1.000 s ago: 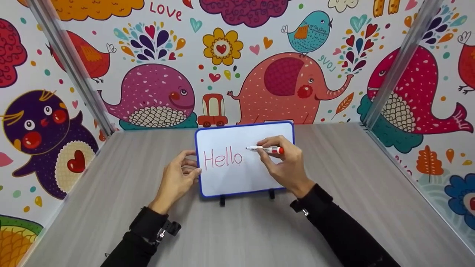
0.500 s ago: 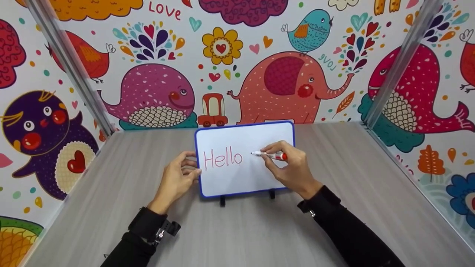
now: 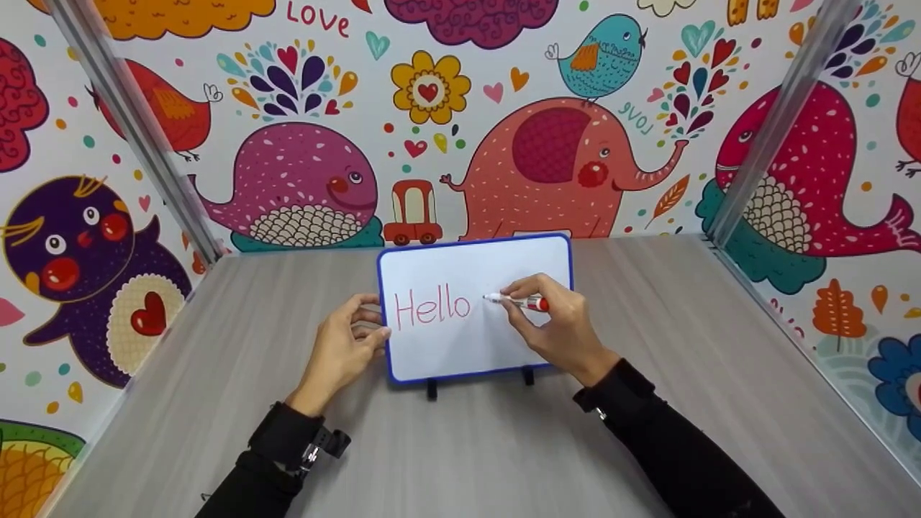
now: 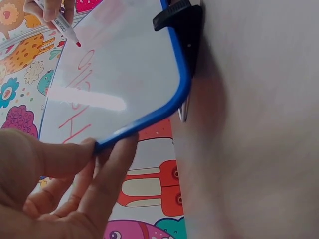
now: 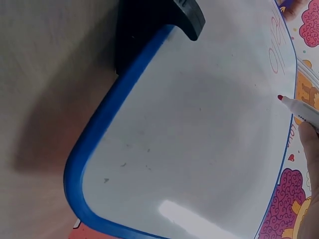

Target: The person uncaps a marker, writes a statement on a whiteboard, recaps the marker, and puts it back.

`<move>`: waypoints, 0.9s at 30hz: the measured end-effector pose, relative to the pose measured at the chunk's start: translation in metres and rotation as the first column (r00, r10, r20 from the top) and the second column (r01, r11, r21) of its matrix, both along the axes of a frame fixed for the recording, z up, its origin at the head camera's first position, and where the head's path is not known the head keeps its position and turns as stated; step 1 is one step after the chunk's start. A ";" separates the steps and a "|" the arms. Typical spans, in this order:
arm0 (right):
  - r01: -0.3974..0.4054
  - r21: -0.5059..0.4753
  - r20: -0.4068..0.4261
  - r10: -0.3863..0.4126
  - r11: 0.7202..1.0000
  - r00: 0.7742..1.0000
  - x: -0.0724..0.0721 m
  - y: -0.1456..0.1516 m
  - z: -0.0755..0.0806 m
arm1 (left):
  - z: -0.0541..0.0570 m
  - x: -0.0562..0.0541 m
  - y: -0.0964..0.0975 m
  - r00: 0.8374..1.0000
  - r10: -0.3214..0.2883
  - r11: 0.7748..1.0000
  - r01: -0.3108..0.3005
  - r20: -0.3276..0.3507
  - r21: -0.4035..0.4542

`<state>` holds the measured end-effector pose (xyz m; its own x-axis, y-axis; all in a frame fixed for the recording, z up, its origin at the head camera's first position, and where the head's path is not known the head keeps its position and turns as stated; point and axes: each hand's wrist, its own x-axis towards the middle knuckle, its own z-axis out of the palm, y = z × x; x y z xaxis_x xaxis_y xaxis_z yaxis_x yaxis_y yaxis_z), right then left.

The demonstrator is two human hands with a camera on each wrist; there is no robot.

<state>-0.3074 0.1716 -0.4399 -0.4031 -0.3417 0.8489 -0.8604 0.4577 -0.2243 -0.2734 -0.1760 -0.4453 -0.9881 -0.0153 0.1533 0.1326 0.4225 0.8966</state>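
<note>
A whiteboard with a blue rim leans back on a black stand, and "Hello" is written on it in thin red letters. My left hand pinches the board's left edge between thumb and fingers, seen closely in the left wrist view at the blue rim. My right hand holds a white marker with a red end, its tip just right of the "o". The marker's red tip is close to the board; whether it touches I cannot tell.
Black stand feet stick out below the board onto the grey wood-grain table. Walls with cartoon animals rise behind and at both sides, with metal posts in the corners.
The right hand with the marker moved right and down from beside the top of the "o", then slightly back left. The left hand stayed at the board's edge. The writing looks the same.
</note>
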 end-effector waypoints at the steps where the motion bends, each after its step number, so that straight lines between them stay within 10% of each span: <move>1: 0.000 0.001 0.005 0.000 1.000 1.000 0.000 0.000 0.000 | 0.000 0.000 0.000 1.000 0.000 1.000 0.000 -0.001 -0.001; 27: 0.006 -0.001 0.030 -0.006 1.000 1.000 0.000 0.003 -0.006 | -0.002 0.002 0.001 0.998 0.010 0.998 -0.014 -0.066 -0.063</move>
<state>-0.3079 0.1743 -0.4460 -0.4307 -0.3384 0.8367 -0.8503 0.4629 -0.2504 -0.2711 -0.1746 -0.4469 -0.9757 -0.0153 0.2187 0.1847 0.4802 0.8575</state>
